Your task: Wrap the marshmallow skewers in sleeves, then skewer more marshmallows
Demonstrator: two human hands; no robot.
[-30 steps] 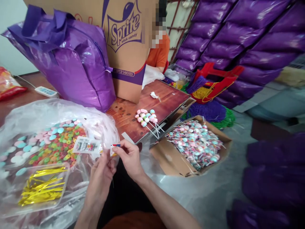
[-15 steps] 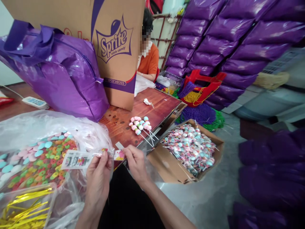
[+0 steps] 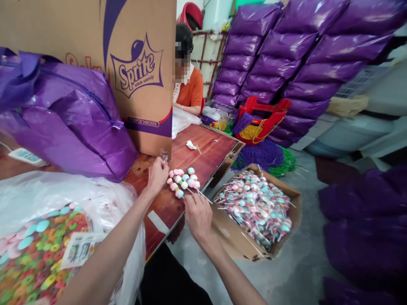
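Note:
My left hand point(image 3: 157, 174) is stretched out over the brown table point(image 3: 206, 150), closed on a small clear wrapper that sticks up from its fingers. It rests just left of a bunch of pastel candy skewers point(image 3: 182, 180). My right hand point(image 3: 197, 212) is closed at the table's edge, pinching the sticks of those skewers. A clear bag of bright ring candies point(image 3: 41, 250) with a printed label point(image 3: 79, 250) lies at the lower left under my left forearm.
A cardboard box of wrapped lollipops point(image 3: 257, 207) sits on the floor to the right. A purple bag point(image 3: 63, 123) and a tall Sprite carton point(image 3: 136, 76) stand behind the table. A person in orange point(image 3: 189, 87) sits beyond. Purple bags point(image 3: 302, 55) are stacked at the right.
Both hands left the spot in front of my body and reached forward to the candy skewers. The small printed card they held is gone from view, and the camera turned up and right.

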